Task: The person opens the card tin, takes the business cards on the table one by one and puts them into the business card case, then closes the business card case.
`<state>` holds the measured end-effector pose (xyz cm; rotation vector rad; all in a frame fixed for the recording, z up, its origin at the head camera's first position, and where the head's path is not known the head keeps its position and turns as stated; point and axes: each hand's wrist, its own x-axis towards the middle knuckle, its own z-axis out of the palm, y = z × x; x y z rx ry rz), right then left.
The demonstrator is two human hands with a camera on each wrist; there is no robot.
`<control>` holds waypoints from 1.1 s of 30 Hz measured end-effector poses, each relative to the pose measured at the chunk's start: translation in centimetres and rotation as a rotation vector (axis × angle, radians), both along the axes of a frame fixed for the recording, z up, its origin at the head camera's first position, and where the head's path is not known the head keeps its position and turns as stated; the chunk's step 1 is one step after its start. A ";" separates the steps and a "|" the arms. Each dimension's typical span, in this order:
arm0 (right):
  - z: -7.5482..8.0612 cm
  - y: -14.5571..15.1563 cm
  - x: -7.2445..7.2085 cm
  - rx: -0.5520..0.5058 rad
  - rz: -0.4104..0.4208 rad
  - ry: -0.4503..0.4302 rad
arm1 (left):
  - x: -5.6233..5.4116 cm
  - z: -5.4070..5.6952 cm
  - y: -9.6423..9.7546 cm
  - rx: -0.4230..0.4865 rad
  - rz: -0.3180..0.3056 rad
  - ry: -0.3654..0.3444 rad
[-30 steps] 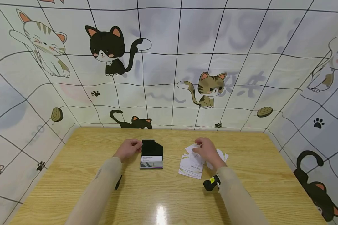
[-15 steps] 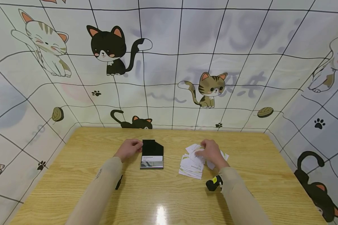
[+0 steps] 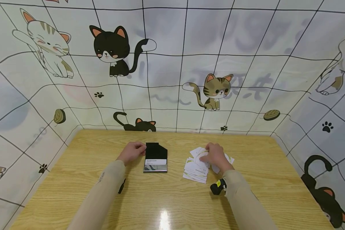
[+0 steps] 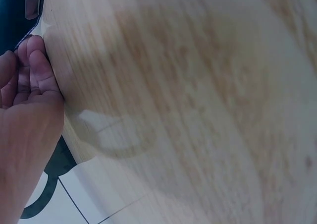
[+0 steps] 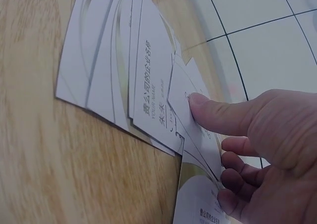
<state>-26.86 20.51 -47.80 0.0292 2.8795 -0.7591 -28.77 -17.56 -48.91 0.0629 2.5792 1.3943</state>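
A business card case (image 3: pixel 156 151) lies open on the table, its black lid folded back and a white card in its silver-edged front part. My left hand (image 3: pixel 132 152) holds the lid's left edge between thumb and fingers; the left wrist view shows the fingertips at the dark lid (image 4: pixel 12 21). To the right, white business cards (image 3: pixel 196 170) with gold curves are fanned in an overlapping pile. My right hand (image 3: pixel 216 157) is over the pile's right part. In the right wrist view its thumb (image 5: pixel 213 110) presses on a card while the other fingers curl at the card's far side, pinching it.
The wooden table (image 3: pixel 172 201) reaches back to a cat-printed cloth wall (image 3: pixel 166 70), which also encloses both sides. More cards (image 3: pixel 229 159) show just right of my right hand. A black wrist camera (image 3: pixel 217 187) sits below my right wrist.
My right hand has shifted slightly right over the cards, then stays nearly still. The left hand and the card case hold their places.
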 end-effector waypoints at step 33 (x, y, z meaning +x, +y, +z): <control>0.8 1.7 0.3 -0.191 -0.009 0.063 | 0.0 0.1 0.1 -0.035 0.000 0.012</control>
